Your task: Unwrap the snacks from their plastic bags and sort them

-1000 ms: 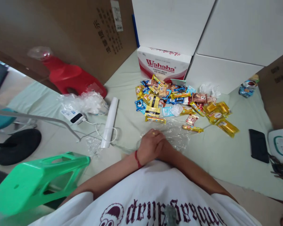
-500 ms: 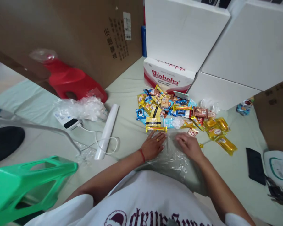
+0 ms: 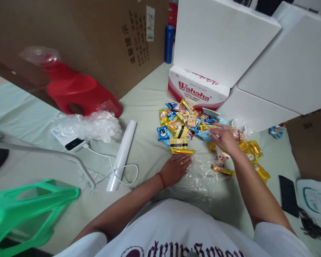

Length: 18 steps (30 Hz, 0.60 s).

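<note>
My left hand (image 3: 176, 169) lies flat with its fingers stretched out, on the edge of a clear plastic bag (image 3: 196, 180) spread over the sheet. Just beyond its fingertips is a thin yellow snack packet (image 3: 182, 151). My right hand (image 3: 224, 138) reaches over the right side of a heap of wrapped snacks (image 3: 180, 124). Its thumb and fingers pinch a light blue snack packet (image 3: 204, 135), which sits tilted at the heap's edge. Below that hand lie a small white and brown packet (image 3: 222, 158) and a yellow snack bar (image 3: 223, 170).
A Wahaba-type white and red carton (image 3: 198, 89) stands behind the heap, against white boxes (image 3: 219, 39). Leftward are a red jug (image 3: 80, 89), crumpled plastic (image 3: 93, 126), a white roll (image 3: 122, 155) with a cable, and a green plastic stool (image 3: 34, 210). A dark phone (image 3: 288, 195) lies right.
My right hand has moved forward from the plastic bag onto the heap and taken the light blue packet. A yellow bar now lies near the bag. My left hand stays flat.
</note>
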Each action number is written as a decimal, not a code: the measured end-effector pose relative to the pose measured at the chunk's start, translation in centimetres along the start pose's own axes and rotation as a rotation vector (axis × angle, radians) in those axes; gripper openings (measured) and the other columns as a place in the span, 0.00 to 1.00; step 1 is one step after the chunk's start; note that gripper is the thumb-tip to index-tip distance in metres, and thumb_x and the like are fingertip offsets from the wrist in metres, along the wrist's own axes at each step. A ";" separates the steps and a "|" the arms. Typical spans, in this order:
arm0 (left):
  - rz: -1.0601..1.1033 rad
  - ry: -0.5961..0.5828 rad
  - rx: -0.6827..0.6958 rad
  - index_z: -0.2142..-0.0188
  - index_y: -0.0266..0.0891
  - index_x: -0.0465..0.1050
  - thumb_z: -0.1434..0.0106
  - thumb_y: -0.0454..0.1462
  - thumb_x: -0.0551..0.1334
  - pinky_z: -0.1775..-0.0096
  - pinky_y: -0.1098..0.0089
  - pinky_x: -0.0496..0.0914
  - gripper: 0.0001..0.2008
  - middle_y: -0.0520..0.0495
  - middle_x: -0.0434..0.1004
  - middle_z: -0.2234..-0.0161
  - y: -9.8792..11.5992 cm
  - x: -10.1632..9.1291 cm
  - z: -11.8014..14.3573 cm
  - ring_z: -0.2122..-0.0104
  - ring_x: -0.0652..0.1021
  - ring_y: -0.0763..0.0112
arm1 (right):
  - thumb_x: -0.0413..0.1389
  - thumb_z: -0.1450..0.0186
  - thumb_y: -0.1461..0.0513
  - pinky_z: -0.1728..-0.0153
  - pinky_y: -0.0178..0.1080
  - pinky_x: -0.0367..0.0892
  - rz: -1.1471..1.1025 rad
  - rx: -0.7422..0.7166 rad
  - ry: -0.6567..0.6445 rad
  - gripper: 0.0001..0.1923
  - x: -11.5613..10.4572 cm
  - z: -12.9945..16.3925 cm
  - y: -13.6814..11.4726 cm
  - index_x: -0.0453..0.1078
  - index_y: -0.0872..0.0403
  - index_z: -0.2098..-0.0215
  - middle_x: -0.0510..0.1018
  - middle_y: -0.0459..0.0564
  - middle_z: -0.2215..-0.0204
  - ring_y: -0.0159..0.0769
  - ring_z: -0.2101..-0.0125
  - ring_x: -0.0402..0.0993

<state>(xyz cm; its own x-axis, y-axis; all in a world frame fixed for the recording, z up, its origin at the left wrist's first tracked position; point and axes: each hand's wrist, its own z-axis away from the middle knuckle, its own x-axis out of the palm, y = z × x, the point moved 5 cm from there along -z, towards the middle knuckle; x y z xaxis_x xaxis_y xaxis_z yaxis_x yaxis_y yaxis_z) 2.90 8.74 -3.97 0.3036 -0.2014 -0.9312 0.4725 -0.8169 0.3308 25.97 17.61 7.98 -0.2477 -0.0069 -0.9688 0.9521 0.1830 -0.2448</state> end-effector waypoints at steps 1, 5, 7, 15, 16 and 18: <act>0.006 0.002 0.001 0.32 0.40 0.64 0.24 0.42 0.52 0.34 0.55 0.57 0.23 0.43 0.65 0.31 0.1 0.0 0.0 0.32 0.66 0.63 | 0.51 0.27 0.55 0.39 0.58 0.59 -0.104 0.007 0.143 0.15 -2.0 1.1 0.4 0.80 0.51 0.60 0.83 0.56 0.55 0.53 0.40 0.68; 0.053 0.012 -0.012 0.32 0.40 0.63 0.23 0.40 0.51 0.33 0.54 0.57 0.23 0.42 0.65 0.30 0.2 0.2 -0.3 0.32 0.66 0.63 | 0.49 0.25 0.46 0.56 0.45 0.71 -0.495 0.059 0.194 0.21 -4.2 5.4 -1.0 0.77 0.49 0.56 0.80 0.52 0.60 0.44 0.59 0.76; 0.100 0.027 -0.025 0.31 0.40 0.61 0.24 0.38 0.51 0.33 0.54 0.57 0.24 0.41 0.66 0.31 -0.1 0.4 -0.5 0.32 0.67 0.62 | 0.47 0.24 0.47 0.59 0.42 0.71 -0.591 -0.062 -0.079 0.21 -1.0 6.9 -4.1 0.77 0.49 0.57 0.79 0.50 0.65 0.41 0.64 0.74; 0.141 0.147 -0.025 0.39 0.40 0.72 0.29 0.30 0.53 0.33 0.57 0.63 0.21 0.43 0.76 0.38 -2.2 -1.1 0.4 0.35 0.71 0.65 | 0.52 0.25 0.59 0.49 0.53 0.69 -0.127 -0.282 -0.009 0.14 12.5 11.1 -8.4 0.77 0.55 0.49 0.79 0.59 0.58 0.50 0.51 0.69; 0.085 0.145 -0.054 0.40 0.42 0.73 0.28 0.30 0.54 0.31 0.52 0.60 0.20 0.44 0.76 0.39 -2.2 -1.2 0.8 0.34 0.70 0.63 | 0.54 0.25 0.59 0.48 0.53 0.69 -0.134 -0.287 0.017 0.13 12.4 11.2 -8.2 0.76 0.55 0.48 0.78 0.59 0.56 0.50 0.50 0.69; -0.009 0.133 -0.132 0.39 0.43 0.71 0.26 0.35 0.54 0.29 0.45 0.51 0.19 0.44 0.75 0.37 -1.9 -1.2 1.6 0.32 0.67 0.60 | 0.53 0.25 0.61 0.50 0.49 0.71 -0.202 -0.291 0.081 0.12 10.9 10.6 -8.3 0.76 0.54 0.49 0.78 0.58 0.55 0.47 0.51 0.71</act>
<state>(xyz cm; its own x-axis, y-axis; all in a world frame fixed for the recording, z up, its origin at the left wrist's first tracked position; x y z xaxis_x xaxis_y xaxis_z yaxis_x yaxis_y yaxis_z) 0.36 9.67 -3.72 0.4017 -0.1137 -0.9087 0.5774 -0.7387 0.3477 17.28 5.57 -1.00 -0.4501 0.0042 -0.8930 0.7945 0.4584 -0.3983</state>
